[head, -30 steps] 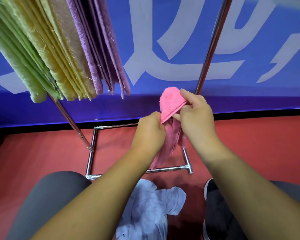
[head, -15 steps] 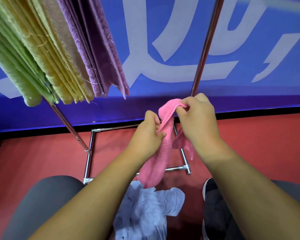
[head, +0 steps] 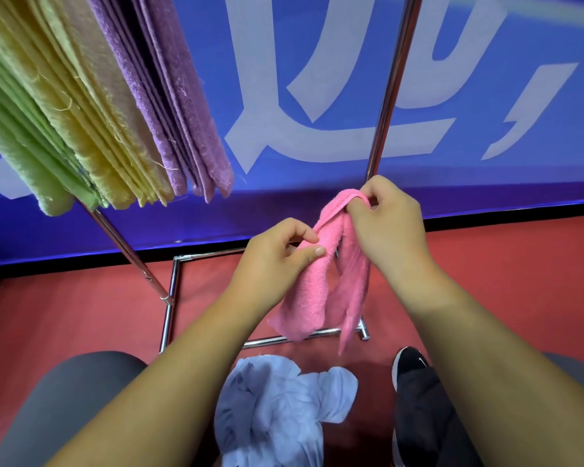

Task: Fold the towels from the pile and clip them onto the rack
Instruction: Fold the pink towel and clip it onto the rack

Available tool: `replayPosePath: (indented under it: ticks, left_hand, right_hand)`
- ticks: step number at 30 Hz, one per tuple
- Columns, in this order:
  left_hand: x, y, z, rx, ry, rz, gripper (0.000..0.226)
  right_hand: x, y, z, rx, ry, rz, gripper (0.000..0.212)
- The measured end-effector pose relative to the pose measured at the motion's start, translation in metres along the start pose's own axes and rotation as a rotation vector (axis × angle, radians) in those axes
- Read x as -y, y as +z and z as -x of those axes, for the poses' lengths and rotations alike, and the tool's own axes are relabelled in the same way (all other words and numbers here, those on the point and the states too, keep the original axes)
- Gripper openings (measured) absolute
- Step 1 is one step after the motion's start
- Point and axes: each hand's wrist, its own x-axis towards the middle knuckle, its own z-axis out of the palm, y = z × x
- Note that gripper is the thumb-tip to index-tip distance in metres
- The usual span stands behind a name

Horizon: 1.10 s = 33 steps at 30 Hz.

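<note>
Right hand (head: 390, 227) lifted pink towel (head: 321, 284) higher, left hand (head: 277, 261) pinching lower

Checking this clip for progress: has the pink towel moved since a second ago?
Yes. The pink towel has dropped: its tail now hangs below the rack's near base bar, which it barely reached before.

Hung towels (head: 115, 112) left, rack pole (head: 389, 96) ahead
</note>
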Motion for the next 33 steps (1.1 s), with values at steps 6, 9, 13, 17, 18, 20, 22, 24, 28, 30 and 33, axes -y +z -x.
replayPosePath:
  ticks: [6,9,13,17,18,20,22,24,28,30,33]
  left_hand:
    - [0.004,0.002,-0.001,-0.03,0.09,-0.265,0.038]
    - [0.001,0.002,0.0,-0.041,0.123,-0.291,0.035]
    - [-0.003,-0.001,0.002,-0.1,0.103,-0.252,0.031]
    - [-0.004,-0.004,0.001,-0.181,0.012,-0.233,0.03]
    - [-0.003,-0.005,0.0,-0.205,-0.012,-0.231,0.03]
    - [-0.004,-0.007,-0.002,-0.243,-0.04,-0.266,0.03]
    - [-0.006,-0.009,-0.004,-0.249,-0.051,-0.325,0.026]
    - [-0.007,-0.011,-0.004,-0.239,-0.048,-0.346,0.02]
    - [-0.003,-0.016,-0.007,-0.249,-0.033,-0.426,0.018]
    - [0.0,-0.02,-0.008,-0.223,-0.036,-0.465,0.012]
    - [0.0,-0.028,-0.004,-0.151,-0.034,-0.6,0.01]
  right_hand:
    - [0.0,-0.001,-0.001,-0.02,0.018,0.0,0.015]
    - [0.001,-0.001,-0.001,-0.023,0.01,0.015,0.017]
    - [-0.001,-0.004,-0.002,-0.018,0.009,0.029,0.013]
    - [-0.001,-0.005,0.0,0.042,0.013,0.08,0.005]
    - [0.0,-0.004,0.001,0.057,0.011,0.093,0.005]
    - [0.001,-0.003,0.004,0.086,-0.005,0.128,0.012]
    - [0.002,0.0,0.007,0.125,-0.025,0.174,0.023]
    - [0.001,0.004,0.009,0.157,-0.042,0.221,0.029]
    - [-0.008,0.023,0.02,0.257,-0.066,0.321,0.018]
    - [-0.01,0.032,0.026,0.311,-0.068,0.37,0.013]
    - [-0.007,0.036,0.029,0.31,-0.075,0.386,0.015]
